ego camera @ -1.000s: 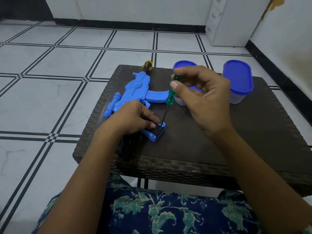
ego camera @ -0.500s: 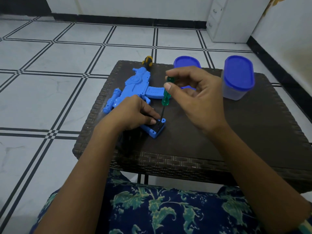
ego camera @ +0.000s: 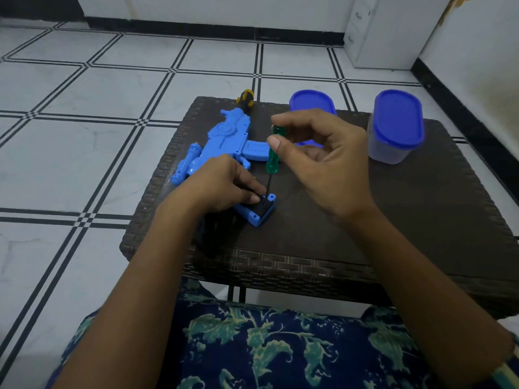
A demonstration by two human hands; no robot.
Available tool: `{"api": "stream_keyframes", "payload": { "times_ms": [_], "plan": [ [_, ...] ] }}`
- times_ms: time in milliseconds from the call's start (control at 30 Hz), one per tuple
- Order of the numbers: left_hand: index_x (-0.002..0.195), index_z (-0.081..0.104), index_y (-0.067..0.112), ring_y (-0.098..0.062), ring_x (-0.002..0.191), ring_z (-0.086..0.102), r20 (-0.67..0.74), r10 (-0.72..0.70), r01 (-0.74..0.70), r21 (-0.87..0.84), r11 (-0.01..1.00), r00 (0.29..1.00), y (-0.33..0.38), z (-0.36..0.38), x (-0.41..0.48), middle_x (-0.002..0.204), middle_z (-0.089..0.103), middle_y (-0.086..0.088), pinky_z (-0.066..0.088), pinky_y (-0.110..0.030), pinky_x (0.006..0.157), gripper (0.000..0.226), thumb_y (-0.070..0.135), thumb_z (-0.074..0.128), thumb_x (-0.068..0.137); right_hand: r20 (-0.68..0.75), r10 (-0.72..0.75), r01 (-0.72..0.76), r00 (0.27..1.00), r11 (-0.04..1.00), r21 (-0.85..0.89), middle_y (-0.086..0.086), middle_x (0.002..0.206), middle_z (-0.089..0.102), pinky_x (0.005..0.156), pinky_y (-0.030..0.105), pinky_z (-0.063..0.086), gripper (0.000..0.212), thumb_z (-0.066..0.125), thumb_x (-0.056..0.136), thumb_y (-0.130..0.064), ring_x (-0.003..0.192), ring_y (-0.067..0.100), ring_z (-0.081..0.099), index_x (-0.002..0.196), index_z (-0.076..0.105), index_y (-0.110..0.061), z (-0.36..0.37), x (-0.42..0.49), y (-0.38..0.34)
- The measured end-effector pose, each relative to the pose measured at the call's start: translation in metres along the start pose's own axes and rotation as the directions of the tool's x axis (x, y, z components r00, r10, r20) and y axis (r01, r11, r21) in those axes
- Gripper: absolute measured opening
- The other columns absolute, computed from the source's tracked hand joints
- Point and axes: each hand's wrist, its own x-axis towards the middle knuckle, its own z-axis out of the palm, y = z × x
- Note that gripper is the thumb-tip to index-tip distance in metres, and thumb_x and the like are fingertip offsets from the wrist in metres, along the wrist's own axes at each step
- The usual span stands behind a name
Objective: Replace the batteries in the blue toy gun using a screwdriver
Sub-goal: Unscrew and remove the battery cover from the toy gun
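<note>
We see the blue toy gun (ego camera: pixel 224 141) lying flat on its side on the left half of a dark woven table (ego camera: pixel 421 220). It is bright blue moulded plastic, with raised ribs and a round emblem on the body and a ribbed, lighter barrel tip. Its long axis runs on a slant. The muzzle points to the near left, close to the table's left edge, and the other end lies at the far side, next to a yellow-and-black tool handle (ego camera: pixel 245 97). A short magazine sticks out to the right. The grip reaches toward us and to the right, and it ends in a black plate (ego camera: pixel 262 207) set in a blue frame with small corner holes.

Our left hand (ego camera: pixel 222 186) lies over the grip with its fingers curled, the fingertips pressing on the near-left part of the black plate. Our right hand (ego camera: pixel 323 164) pinches the handle of a green screwdriver (ego camera: pixel 273 161) between the thumb and the bent fingers. The screwdriver stands almost upright with its thin shaft pointing down. Its tip is at the plate's far edge, just beside the left fingertips, but we cannot tell whether it sits in a screw.

Two containers with blue lids stand at the far right. One (ego camera: pixel 311 101) is partly hidden behind the right hand and the other (ego camera: pixel 396 127) stands clear of it.
</note>
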Motion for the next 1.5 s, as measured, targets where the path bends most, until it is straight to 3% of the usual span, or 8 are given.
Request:
{"api": "stream_keyframes", "payload": {
  "times_ms": [233,367,800,967,1267,1400,1500],
  "plan": [
    [0.08,0.075,0.033,-0.002,0.088,0.066,-0.02,0.004,-0.004,0.006,1.0,1.0,-0.002,0.002,0.001,0.084,0.074,0.012,0.049,-0.022,0.088,0.023,0.011,0.078,0.075,0.099,-0.03,0.034,0.995,0.999,-0.037,0.003,0.092,0.069,0.06,0.015,0.052,0.028,0.078,0.08,-0.005,0.078,0.012,0.065,0.106,0.07,-0.008,0.003,-0.001,-0.003],
    [0.074,0.073,0.034,-0.001,0.081,0.065,-0.036,0.014,-0.013,0.023,1.0,0.999,-0.002,0.002,0.0,0.076,0.072,0.012,0.045,-0.016,0.079,0.025,0.01,0.078,0.075,0.129,-0.063,0.074,0.99,0.993,-0.087,-0.003,0.087,0.066,0.06,0.011,0.05,0.029,0.078,0.079,-0.004,0.074,0.007,0.062,0.106,0.07,-0.008,0.003,-0.002,-0.003],
    [0.085,0.076,0.03,-0.002,0.094,0.065,-0.028,-0.001,0.002,0.029,1.0,1.0,0.0,0.002,0.0,0.086,0.073,0.017,0.048,-0.021,0.092,0.023,0.011,0.078,0.074,0.009,-0.088,0.088,0.996,0.992,-0.093,-0.01,0.089,0.063,0.061,0.023,0.058,0.027,0.078,0.078,-0.003,0.073,0.019,0.062,0.103,0.069,-0.007,-0.009,0.004,-0.007],
    [0.09,0.077,0.029,-0.002,0.102,0.062,-0.024,-0.009,0.01,0.029,1.0,1.0,0.0,0.001,0.001,0.086,0.069,0.021,0.045,-0.02,0.096,0.024,0.011,0.079,0.075,-0.056,-0.113,0.105,0.992,0.986,-0.13,-0.003,0.09,0.064,0.061,0.024,0.058,0.026,0.077,0.08,-0.006,0.075,0.022,0.064,0.102,0.067,-0.014,-0.016,0.01,-0.007],
    [0.093,0.076,0.032,-0.001,0.104,0.061,-0.013,0.011,-0.009,0.106,0.994,1.0,-0.002,0.001,0.003,0.099,0.073,0.013,0.045,-0.02,0.094,0.023,0.015,0.076,0.078,-0.234,-0.038,-0.021,0.971,0.969,-0.245,0.007,0.092,0.068,0.068,0.018,0.056,0.026,0.079,0.078,-0.008,0.08,0.016,0.069,0.1,0.065,-0.009,-0.054,0.016,0.019],
    [0.113,0.07,0.028,-0.001,0.097,0.059,-0.054,0.046,-0.035,0.197,0.98,0.997,0.006,0.011,0.003,0.102,0.071,0.011,0.039,-0.011,0.082,0.029,0.025,0.07,0.084,-0.282,0.08,-0.147,0.956,0.962,-0.228,0.002,0.088,0.064,0.065,0.015,0.053,0.029,0.081,0.075,-0.006,0.072,0.006,0.064,0.095,0.061,-0.006,-0.067,0.004,0.034],
    [0.13,0.059,0.026,-0.01,0.097,0.057,-0.042,0.072,-0.056,0.302,0.952,0.997,0.013,0.021,0.005,0.106,0.068,0.003,0.041,-0.023,0.088,0.044,0.036,0.064,0.088,-0.304,0.182,-0.246,0.935,0.951,-0.188,0.011,0.09,0.066,0.069,0.033,0.06,0.03,0.082,0.074,-0.007,0.076,0.023,0.069,0.089,0.058,-0.014,-0.077,-0.005,0.046]
  ]
}}
